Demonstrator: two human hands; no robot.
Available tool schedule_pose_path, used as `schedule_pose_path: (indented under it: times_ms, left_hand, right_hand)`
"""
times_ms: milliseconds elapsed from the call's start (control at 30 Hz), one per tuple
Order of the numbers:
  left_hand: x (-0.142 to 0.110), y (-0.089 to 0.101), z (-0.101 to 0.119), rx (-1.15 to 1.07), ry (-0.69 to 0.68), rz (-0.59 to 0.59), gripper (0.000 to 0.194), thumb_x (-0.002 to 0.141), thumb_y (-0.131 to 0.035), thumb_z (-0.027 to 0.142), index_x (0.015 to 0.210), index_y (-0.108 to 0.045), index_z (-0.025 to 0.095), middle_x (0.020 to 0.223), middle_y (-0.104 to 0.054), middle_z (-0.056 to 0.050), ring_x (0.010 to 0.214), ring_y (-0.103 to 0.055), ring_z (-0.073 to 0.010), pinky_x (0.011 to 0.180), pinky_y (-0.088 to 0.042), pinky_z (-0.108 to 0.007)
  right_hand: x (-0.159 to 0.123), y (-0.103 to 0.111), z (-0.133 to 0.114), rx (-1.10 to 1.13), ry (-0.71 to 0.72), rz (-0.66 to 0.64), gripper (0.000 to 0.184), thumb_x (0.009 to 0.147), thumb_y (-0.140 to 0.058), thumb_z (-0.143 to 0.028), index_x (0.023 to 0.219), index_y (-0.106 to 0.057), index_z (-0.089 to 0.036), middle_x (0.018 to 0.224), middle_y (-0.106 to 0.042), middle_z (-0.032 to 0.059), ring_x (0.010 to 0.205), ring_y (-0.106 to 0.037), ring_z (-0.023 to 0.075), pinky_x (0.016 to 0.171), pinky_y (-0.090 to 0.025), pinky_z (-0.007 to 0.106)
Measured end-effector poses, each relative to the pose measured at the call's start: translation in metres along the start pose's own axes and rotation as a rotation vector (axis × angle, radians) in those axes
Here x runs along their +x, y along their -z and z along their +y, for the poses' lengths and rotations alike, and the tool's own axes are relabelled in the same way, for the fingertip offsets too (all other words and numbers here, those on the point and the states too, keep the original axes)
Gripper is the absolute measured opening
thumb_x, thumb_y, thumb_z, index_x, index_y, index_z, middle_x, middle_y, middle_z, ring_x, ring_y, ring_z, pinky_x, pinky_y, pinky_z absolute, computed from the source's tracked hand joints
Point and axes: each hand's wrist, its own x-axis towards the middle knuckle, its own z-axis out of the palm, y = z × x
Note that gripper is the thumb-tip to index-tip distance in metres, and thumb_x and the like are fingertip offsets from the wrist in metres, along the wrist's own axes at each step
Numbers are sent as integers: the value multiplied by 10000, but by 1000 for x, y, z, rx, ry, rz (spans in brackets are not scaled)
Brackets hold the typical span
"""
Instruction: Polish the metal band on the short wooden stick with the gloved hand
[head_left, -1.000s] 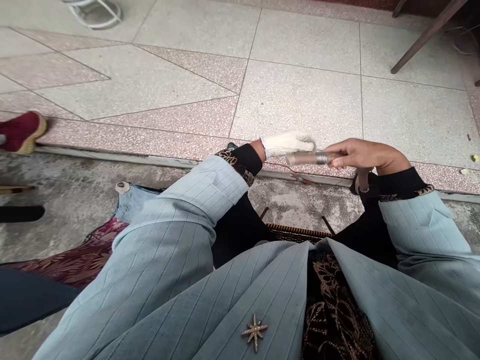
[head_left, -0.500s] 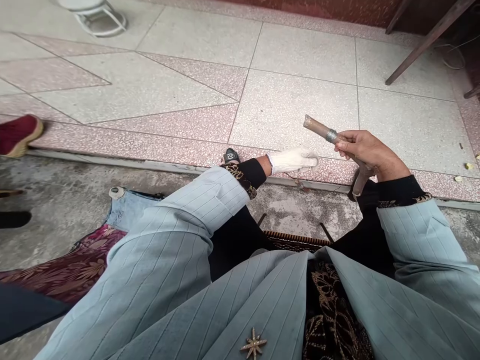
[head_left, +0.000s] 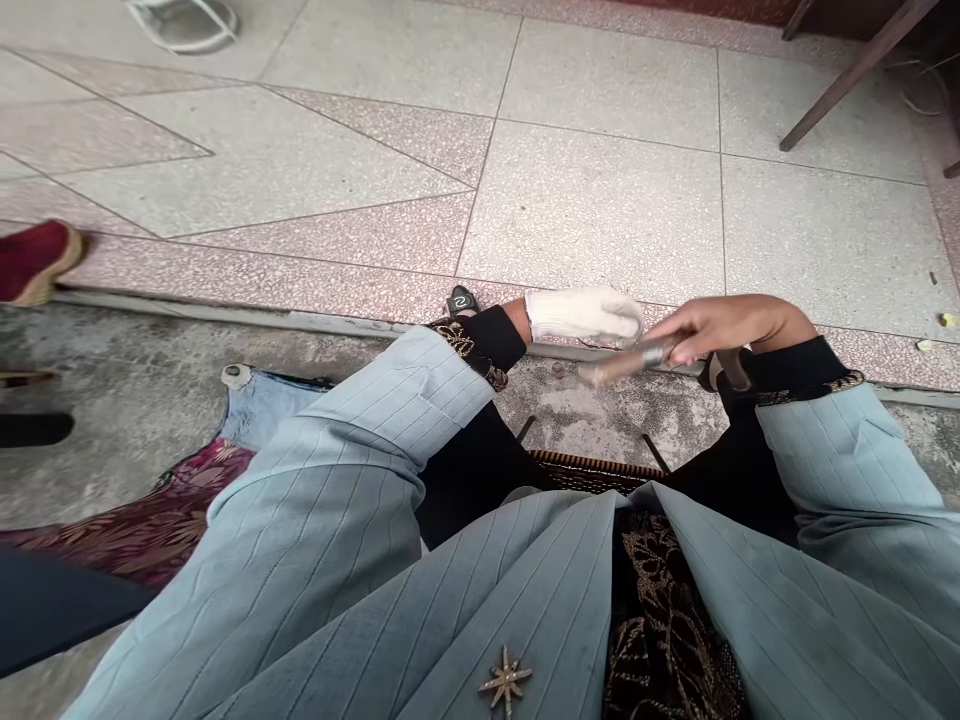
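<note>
My left hand (head_left: pixel 585 314) wears a white knitted glove and reaches forward over the step edge. Its fingers are curled together, and anything between them is too small or hidden to name. Close by on the right, my bare right hand (head_left: pixel 724 325) grips a brownish wooden stick bound with wire (head_left: pixel 619 366). The stick is blurred; its free end points left and slightly down, just below the gloved fingertips. A gap shows between the stick and most of the glove. The stick's rear part is partly hidden by my palm.
A pale tiled step (head_left: pixel 592 210) lies ahead, with rough concrete (head_left: pixel 555 395) below it. At left are a red shoe (head_left: pixel 34 262) and patterned maroon cloth (head_left: pixel 180 510). A white stool (head_left: pixel 184 25) and a wooden leg (head_left: pixel 847 85) stand farther back.
My right hand has swung the stick downward, its free end dropping from above the tiles to below my glove. The left hand stays nearly in place. The view has shifted slightly.
</note>
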Motion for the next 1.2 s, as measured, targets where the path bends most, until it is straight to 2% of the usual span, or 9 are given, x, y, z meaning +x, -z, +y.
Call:
schedule_pose_path:
  times_ms: [200, 400, 533, 633, 700, 833, 900, 1100, 1200]
  left_hand:
    - [4, 2, -7, -179, -49, 100, 258, 937, -488, 359, 876, -595, 132, 705, -550, -19, 522, -399, -58, 523, -345, -202]
    - [8, -8, -15, -44, 21, 35, 226, 911, -512, 336, 837, -586, 136, 654, -494, 14, 511, -388, -67, 500, -304, -207]
    - [6, -7, -6, 94, -14, 32, 217, 874, -550, 315, 765, -592, 132, 657, -522, 9, 559, -421, -78, 545, -314, -215]
    - [3, -3, 0, 78, 18, 66, 172, 843, -578, 281, 777, -621, 128, 645, -553, 4, 595, -460, -92, 580, -336, -216]
    - [1, 0, 1, 40, 72, 150, 159, 845, -559, 253, 813, -643, 122, 619, -563, -1, 630, -495, -104, 603, -347, -209]
    - [-2, 6, -1, 4, 133, 241, 180, 867, -530, 240, 832, -657, 116, 565, -536, 7, 635, -513, -106, 606, -349, -206]
    - [-2, 7, -1, -22, 123, 234, 161, 867, -553, 253, 837, -650, 128, 577, -535, 13, 588, -479, -92, 584, -348, -216]
    - [3, 6, 6, -113, 69, 273, 201, 902, -545, 312, 803, -623, 156, 582, -507, 5, 509, -386, -78, 524, -346, -238]
    - [3, 2, 3, -110, 101, 225, 220, 897, -551, 339, 838, -636, 145, 555, -484, 9, 496, -387, -82, 515, -344, -240]
  right_hand:
    - [-16, 7, -7, 310, 120, 537, 378, 767, -708, -540, 918, -671, -195, 807, -622, 40, 661, -522, 136, 604, -441, 283]
    - [0, 6, 3, 271, -28, 730, 217, 826, -662, -423, 827, -637, -207, 776, -600, 37, 640, -519, 137, 584, -445, 296]
    - [10, 8, 19, 22, -234, 821, 191, 815, -650, -331, 935, -670, -184, 744, -601, 41, 634, -518, 151, 610, -433, 316]
    - [15, 8, 29, -251, -342, 706, 267, 811, -636, -342, 1023, -695, -191, 806, -640, 57, 710, -554, 188, 659, -422, 337]
    - [15, 7, 31, -342, -340, 475, 288, 813, -634, -374, 1036, -714, -210, 848, -663, 61, 764, -569, 208, 686, -420, 343]
    - [9, 6, 24, -140, -142, -135, 422, 818, -651, -448, 1173, -698, -226, 971, -689, 52, 848, -592, 211, 742, -440, 331]
    - [5, 6, 16, -26, -37, -216, 478, 818, -663, -455, 1237, -667, -226, 1040, -682, 47, 883, -594, 199, 763, -445, 315]
    - [-3, 5, 3, 263, 91, 376, 375, 809, -685, -504, 1019, -687, -193, 842, -632, 29, 693, -534, 124, 645, -442, 261]
    - [4, 2, 7, 326, 78, 538, 389, 812, -653, -575, 880, -650, -192, 769, -591, 29, 624, -492, 114, 597, -438, 263]
